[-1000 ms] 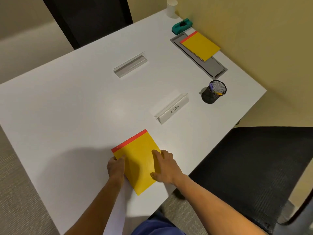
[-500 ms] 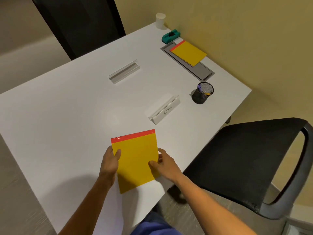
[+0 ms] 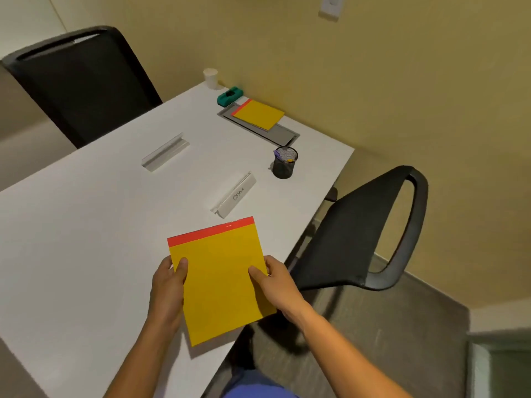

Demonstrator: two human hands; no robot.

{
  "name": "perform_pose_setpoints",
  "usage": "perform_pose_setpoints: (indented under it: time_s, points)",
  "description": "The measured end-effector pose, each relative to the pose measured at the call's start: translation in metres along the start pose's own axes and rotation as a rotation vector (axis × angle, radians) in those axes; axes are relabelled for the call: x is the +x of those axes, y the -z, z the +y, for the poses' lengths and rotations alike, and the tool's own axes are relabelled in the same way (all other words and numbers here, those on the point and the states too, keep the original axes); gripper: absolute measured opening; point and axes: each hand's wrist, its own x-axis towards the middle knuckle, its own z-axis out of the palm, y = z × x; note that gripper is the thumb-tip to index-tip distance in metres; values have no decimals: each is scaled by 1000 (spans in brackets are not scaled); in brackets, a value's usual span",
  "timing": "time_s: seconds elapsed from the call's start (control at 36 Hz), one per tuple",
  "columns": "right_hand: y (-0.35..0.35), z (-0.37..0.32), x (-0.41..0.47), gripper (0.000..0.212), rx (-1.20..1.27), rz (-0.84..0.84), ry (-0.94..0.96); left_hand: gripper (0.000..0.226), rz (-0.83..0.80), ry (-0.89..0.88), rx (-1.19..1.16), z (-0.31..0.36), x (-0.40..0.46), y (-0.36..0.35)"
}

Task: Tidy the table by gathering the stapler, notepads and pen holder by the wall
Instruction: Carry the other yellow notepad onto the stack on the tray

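Notepad [image 3: 221,280]: yellow, red top strip, lifted over the near table [image 3: 71,239] edge.
My left hand [image 3: 166,288]: pinched its left edge.
My right hand [image 3: 275,285]: pinched its right edge.

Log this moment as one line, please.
phase: carrying notepad | left hand + right hand: gripping yellow notepad | second notepad, stapler: by wall | pen holder: not yet moved

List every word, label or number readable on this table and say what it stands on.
"OSTROM", as best it reads, handwritten and slightly blurred: on the white name plate nearest the held notepad.
Second name plate: only its blank back shows.
Held yellow notepad, far notepad, green stapler, mesh pen holder, white cup: no text visible.
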Motion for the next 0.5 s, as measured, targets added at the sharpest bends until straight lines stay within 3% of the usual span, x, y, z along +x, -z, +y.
perform_pose_setpoints:
  time_s: [0.22,0.39,0.5]
  points:
    - [36,11,-79,12,175,124,73,19,-115,-140,36,6,-72,-34]
    - [52,28,-140,14,289,210,74,19,-147,-174,68,-2,-132,-56]
    - [63,41,-174,11,327,267,67,30,-193,-208,136,-6,-160,-67]
